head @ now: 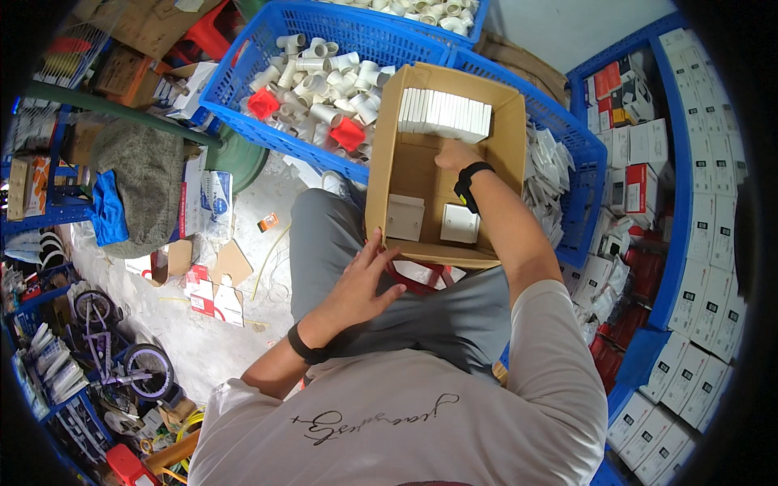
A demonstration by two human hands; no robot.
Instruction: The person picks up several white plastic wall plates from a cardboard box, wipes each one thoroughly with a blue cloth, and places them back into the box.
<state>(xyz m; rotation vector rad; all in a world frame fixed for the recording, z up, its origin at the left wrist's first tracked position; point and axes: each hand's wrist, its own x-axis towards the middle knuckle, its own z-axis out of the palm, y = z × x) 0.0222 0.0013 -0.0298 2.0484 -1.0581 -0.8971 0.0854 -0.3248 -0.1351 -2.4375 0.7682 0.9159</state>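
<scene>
An open cardboard box (447,258) stands in front of me, close above my knees. Inside it, a row of white plastic plates (444,115) lines the far end, and two squarish white plates, one at the left (405,217) and one at the right (459,223), lie at the near end. My right hand (456,156) reaches into the box with bent fingers just below the row; whether it touches or holds a plate cannot be told. My left hand (364,282) rests with spread fingers at the box's near left corner, holding nothing.
A blue plastic basket (285,130) of white pipe fittings stands beyond the box at the left. Another blue basket (583,215) with white flat parts is at the right. Shelving with white cartons (699,231) runs along the right side. A small purple bicycle (103,352) lies at the lower left.
</scene>
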